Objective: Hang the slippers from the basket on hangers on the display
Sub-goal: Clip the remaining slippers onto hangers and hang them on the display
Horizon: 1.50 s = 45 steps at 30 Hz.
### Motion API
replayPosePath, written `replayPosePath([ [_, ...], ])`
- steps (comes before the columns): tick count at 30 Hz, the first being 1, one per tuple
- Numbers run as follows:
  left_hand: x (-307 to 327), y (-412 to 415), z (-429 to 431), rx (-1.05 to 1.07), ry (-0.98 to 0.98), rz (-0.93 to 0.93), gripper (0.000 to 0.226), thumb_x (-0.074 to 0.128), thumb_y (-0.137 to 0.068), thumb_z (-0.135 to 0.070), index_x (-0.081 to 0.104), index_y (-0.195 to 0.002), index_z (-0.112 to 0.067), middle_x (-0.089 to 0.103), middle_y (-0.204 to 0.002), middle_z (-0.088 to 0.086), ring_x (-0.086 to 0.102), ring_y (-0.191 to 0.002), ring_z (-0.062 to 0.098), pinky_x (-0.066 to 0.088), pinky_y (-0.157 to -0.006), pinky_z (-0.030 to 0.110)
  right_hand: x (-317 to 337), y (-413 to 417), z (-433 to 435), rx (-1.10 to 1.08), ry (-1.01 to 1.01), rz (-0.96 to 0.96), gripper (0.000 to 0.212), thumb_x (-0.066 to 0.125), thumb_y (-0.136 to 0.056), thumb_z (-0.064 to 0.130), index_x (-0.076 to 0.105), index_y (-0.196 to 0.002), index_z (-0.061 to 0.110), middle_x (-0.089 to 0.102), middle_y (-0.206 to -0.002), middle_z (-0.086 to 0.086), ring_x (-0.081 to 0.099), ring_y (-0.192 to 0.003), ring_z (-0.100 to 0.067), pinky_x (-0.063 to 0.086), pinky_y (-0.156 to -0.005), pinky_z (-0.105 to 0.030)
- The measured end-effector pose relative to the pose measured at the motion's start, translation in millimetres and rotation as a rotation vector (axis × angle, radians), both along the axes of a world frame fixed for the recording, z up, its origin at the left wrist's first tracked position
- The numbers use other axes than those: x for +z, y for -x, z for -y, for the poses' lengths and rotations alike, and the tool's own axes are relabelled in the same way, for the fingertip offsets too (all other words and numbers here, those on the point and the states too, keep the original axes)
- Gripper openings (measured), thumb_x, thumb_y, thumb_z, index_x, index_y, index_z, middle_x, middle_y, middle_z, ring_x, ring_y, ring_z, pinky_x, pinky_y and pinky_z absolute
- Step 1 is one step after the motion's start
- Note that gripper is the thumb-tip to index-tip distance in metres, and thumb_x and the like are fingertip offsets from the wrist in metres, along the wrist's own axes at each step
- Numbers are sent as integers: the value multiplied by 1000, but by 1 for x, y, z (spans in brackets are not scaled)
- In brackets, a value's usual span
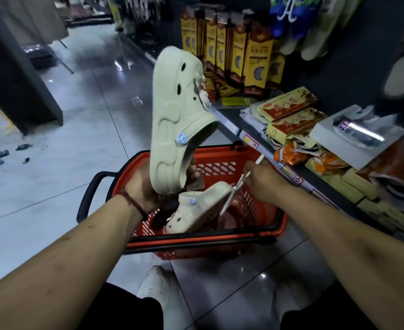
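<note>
Head view. Shop aisle, glossy grey tiled floor [82, 129]. Red plastic shopping basket [262, 210] with black handles sits on the floor just in front of the person's feet, beside a low shelf.

Left hand [146, 186] is raised over the basket's left side, fingers wrapped around the heel end of a pale green clog slipper [174, 120]. This slipper stands nearly upright, toe pointing up, sole turned left, heel strap swung out to the right. A round blue-white rivet shows at the strap hinge; small charms sit on the upper. A red cord bracelet [134, 201] circles the left wrist.

Right hand [260, 177] hovers over the basket's middle, fingers pinched together on a thin white plastic hanger [234, 191]. The hanger's long arm slants down and left, ending just beside the second slipper; a short piece sticks out above the knuckles. Whether the hanger is hooked into anything, I cannot tell.

Second clog slipper [196, 208], matching, lies tilted inside the basket, toe down toward the near wall, brownish sole facing right.

Shelf [229, 120] on the right carries yellow-and-red boxed packs [289, 103], some standing in a row, some stacked flat. More slippers [315, 32] hang on the dark display wall at upper right.

Person's white shoes [158, 289] show at the bottom edge.
</note>
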<state>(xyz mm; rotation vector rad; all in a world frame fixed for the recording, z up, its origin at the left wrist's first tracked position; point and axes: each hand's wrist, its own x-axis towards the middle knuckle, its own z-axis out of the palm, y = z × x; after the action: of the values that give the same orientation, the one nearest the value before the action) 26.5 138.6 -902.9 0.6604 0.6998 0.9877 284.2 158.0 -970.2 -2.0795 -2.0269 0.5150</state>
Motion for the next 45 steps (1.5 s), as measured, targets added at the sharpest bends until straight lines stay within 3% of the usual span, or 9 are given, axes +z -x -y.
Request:
replayPosePath([
  [5, 0, -19, -3, -32, -1, -96, 33, 52, -80, -25, 76, -89, -5, 73, -79, 10, 70, -59, 21, 60, -52, 31, -2, -1, -1, -203, -69, -359, 18, 63, -90, 1, 69, -83, 16, 69, -94, -4, 62, -89, -19, 45, -76, -25],
  [9, -9, -19, -14, -28, 38, -104, 30, 53, -78, -18, 80, -81, -6, 71, -81, 12, 71, -57, 21, 58, -46, 29, -7, -2, -4, -133, -46, -348, 33, 53, -94, -4, 68, -122, 6, 69, -121, -14, 62, -113, -28, 43, -92, -24],
  [12, -20, -15, -28, 15, 62, -169, 25, 55, -86, -10, 71, -104, -2, 67, -90, 15, 69, -64, 22, 59, -53, 28, -11, -6, -7, -41, -20, -313, 47, 49, -97, -3, 51, -143, 6, 61, -133, -16, 57, -123, -29, 39, -93, -20],
  [17, -40, -13, -43, 57, 103, -290, 50, 63, -90, -11, 53, -134, 9, 58, -114, 30, 67, -80, 31, 61, -59, 34, -10, -9, -8, 124, -130, -243, 62, 49, -94, -5, 49, -146, 28, 65, -125, -9, 66, -100, -21, 48, -81, -22],
  [20, -51, -9, -46, 37, 103, -375, 43, 56, -101, -15, 53, -133, 14, 59, -130, 34, 60, -112, 42, 58, -88, 47, -11, 3, -8, 260, -140, -145, 68, 53, -90, -4, 48, -146, 34, 68, -114, -12, 67, -89, -24, 53, -77, -31],
  [30, -64, -3, -30, -131, -141, -764, 9, 55, -98, 3, 64, -100, 1, 73, -66, -1, 70, -57, 10, 56, -54, 21, -5, 59, 5, 371, -228, 2, 66, 48, -93, 8, 28, -155, 20, 60, -118, -22, 61, -101, -45, 50, -78, -47],
  [33, -74, -1, -35, 145, -201, -927, 26, 64, -88, 8, 65, -109, -7, 78, -89, 3, 76, -79, 21, 61, -62, 31, -7, 76, 7, 431, -159, 168, 54, 49, -93, 11, 41, -146, 19, 57, -122, -19, 60, -106, -42, 48, -77, -44],
  [38, -57, 7, -41, -28, 186, -319, 27, 49, -94, -26, 58, -112, -7, 65, -107, 16, 69, -88, 33, 61, -75, 47, -10, 90, 1, 402, -70, 332, 36, 50, -92, 5, 56, -128, 7, 58, -119, -19, 60, -109, -39, 48, -79, -40],
  [45, -101, 9, -33, 144, 98, -775, 77, 84, -48, -17, 61, -119, 4, 76, -95, 20, 77, -83, 33, 63, -77, 49, -7, 98, 0, 511, 153, 47, 42, 50, -88, -1, 69, -121, 18, 68, -118, -10, 62, -111, -27, 40, -74, -21],
])
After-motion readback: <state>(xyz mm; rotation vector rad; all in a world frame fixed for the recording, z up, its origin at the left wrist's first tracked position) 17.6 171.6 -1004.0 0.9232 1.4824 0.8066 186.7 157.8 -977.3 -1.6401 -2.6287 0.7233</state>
